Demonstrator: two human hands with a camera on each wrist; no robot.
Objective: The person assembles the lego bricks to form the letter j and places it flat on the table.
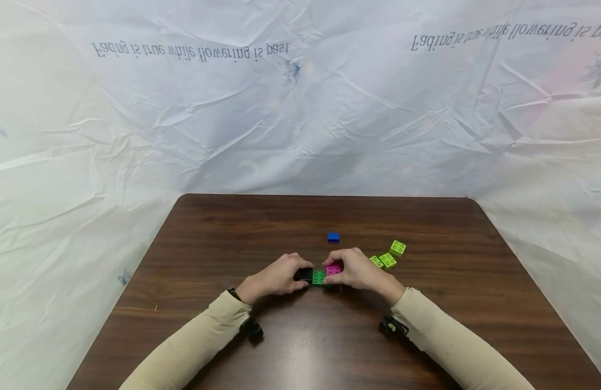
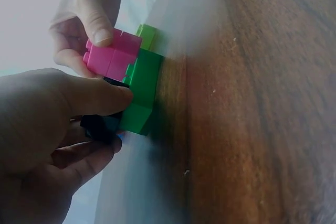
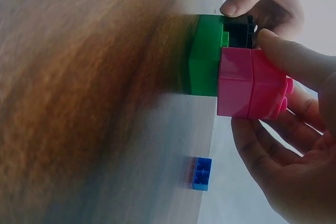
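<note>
Near the table's middle, the left hand [image 1: 276,276] pinches a black brick [image 1: 305,274] between thumb and fingers. The black brick sits at one end of a green brick base [image 1: 318,278], whose studs show beside it. At the other end, the right hand [image 1: 361,271] grips pink bricks [image 1: 333,270] with thumb and fingertips. In the right wrist view the pink bricks [image 3: 236,82] look like two stacked layers, against the studded side of the green base [image 3: 206,59]. Whether they are pressed fully down I cannot tell. Fingers partly hide the black brick in the left wrist view.
Several lime-green bricks [image 1: 388,260] lie on the wooden table [image 1: 222,227] just beyond the right hand. Farther back is a blue brick [image 1: 333,237]. A pale printed sheet [image 1: 300,124] hangs behind the table and along its sides.
</note>
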